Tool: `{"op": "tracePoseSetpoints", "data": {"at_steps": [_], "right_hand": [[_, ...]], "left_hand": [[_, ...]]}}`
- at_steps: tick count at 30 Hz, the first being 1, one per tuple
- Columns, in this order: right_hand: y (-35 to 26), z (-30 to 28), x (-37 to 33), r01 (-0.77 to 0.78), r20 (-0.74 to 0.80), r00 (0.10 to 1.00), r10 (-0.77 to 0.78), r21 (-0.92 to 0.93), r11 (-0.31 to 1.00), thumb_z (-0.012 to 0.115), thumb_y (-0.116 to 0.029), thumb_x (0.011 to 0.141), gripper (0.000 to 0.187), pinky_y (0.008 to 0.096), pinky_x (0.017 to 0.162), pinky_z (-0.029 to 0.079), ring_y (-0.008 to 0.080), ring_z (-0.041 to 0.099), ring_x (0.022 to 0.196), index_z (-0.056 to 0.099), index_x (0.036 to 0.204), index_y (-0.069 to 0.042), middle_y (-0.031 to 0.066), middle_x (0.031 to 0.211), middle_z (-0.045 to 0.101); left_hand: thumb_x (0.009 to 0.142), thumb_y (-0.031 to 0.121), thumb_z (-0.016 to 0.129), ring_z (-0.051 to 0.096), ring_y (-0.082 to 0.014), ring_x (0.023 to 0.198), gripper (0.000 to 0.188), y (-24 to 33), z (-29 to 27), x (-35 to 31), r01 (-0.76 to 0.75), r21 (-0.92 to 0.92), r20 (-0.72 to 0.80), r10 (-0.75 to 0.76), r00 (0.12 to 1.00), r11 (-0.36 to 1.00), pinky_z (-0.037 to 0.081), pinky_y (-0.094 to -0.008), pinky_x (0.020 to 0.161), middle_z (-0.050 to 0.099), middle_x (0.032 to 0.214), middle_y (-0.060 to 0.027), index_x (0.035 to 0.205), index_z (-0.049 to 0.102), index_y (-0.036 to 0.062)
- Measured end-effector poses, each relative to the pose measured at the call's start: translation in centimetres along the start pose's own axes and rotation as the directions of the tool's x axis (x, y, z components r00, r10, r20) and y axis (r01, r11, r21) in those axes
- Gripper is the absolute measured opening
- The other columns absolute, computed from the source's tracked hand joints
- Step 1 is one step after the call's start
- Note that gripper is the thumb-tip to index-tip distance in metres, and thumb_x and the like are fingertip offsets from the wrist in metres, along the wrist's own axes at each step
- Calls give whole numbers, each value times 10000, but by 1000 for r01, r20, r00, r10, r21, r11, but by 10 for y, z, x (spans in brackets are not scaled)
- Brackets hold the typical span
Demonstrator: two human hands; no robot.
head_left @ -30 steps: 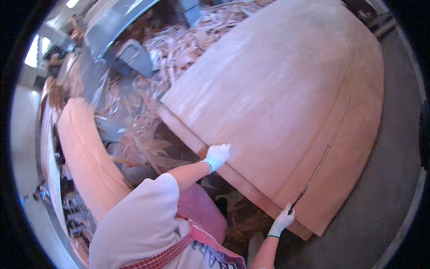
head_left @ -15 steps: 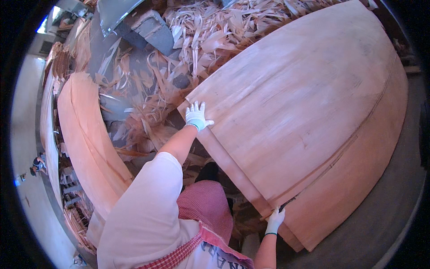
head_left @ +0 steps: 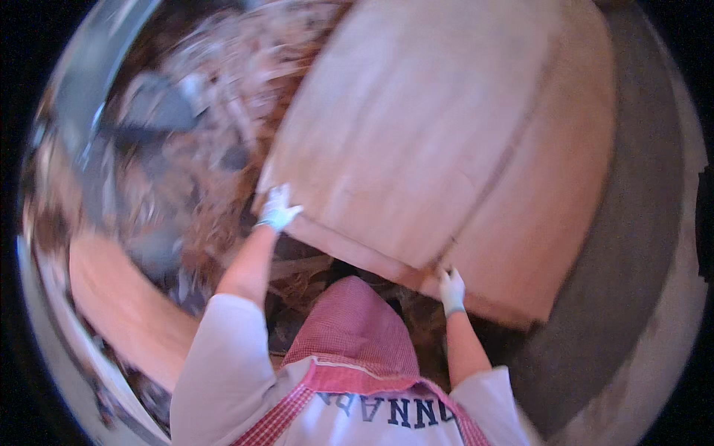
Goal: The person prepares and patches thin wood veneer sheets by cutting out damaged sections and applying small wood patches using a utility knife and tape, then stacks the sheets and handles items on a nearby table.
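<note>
A large stack of reddish-brown wood veneer sheets [head_left: 416,141] lies in front of me, with a dark seam running lengthwise between two sheets. My left hand [head_left: 279,208], in a white glove, rests on the stack's near left corner with fingers spread. At the near edge, by the seam, my right hand [head_left: 451,288], also gloved, is closed around a slim tool with a dark end. Motion blur and the glove hide most of that tool.
Veneer scraps [head_left: 223,82] are heaped beyond the stack to the left, beside a grey block [head_left: 156,104]. A curved veneer sheet [head_left: 119,297] lies at my left. Grey floor [head_left: 639,186] runs along the right side.
The view has turned, so the stack now points more straight ahead and appears farther left. My right hand appears higher in view, still at the seam's near end; my left stays on the corner.
</note>
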State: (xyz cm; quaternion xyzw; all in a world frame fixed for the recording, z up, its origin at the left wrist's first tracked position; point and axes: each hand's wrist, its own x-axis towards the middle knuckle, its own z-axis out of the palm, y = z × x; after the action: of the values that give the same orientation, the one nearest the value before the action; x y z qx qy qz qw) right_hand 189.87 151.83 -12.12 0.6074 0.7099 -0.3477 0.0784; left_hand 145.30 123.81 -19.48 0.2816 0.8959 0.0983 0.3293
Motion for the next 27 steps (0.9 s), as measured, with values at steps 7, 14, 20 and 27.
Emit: {"op": "tracePoseSetpoints", "data": {"at_steps": [7,14,20,27], "right_hand": [[-33,-27,-37,-129,91,988,128,4,992,514,-378,920,446,462,862,467,435,572,1039,590,1104,21,280,1068,619],[52,-30,-133,-274,4,960,279,206,940,501,-391,923,412,483,806,464,438,594,959,597,996,3,273,975,634],[138,-8,-207,-430,-101,854,510,414,802,492,-403,921,419,468,805,477,401,621,929,609,1021,-13,231,925,663],[234,-1,-289,-559,-9,693,721,624,546,474,-449,935,548,446,944,460,376,570,1119,552,1271,-23,221,1217,601]], "left_hand": [[872,295,599,485,-415,1208,564,-41,-24,-3,99,144,-184,-71,980,985,404,-445,1028,487,1317,-281,1295,466,-54],[837,262,545,585,-490,957,480,42,36,-46,-254,282,67,245,967,925,473,-521,879,594,1043,-357,1152,532,-100],[857,318,581,583,-403,1114,503,207,55,-31,-453,199,431,337,837,869,457,-413,965,613,1144,-295,1171,586,-76],[877,218,584,657,-249,843,346,364,112,13,-645,-139,372,643,669,752,518,-350,757,688,947,-171,1076,633,-60]]}}
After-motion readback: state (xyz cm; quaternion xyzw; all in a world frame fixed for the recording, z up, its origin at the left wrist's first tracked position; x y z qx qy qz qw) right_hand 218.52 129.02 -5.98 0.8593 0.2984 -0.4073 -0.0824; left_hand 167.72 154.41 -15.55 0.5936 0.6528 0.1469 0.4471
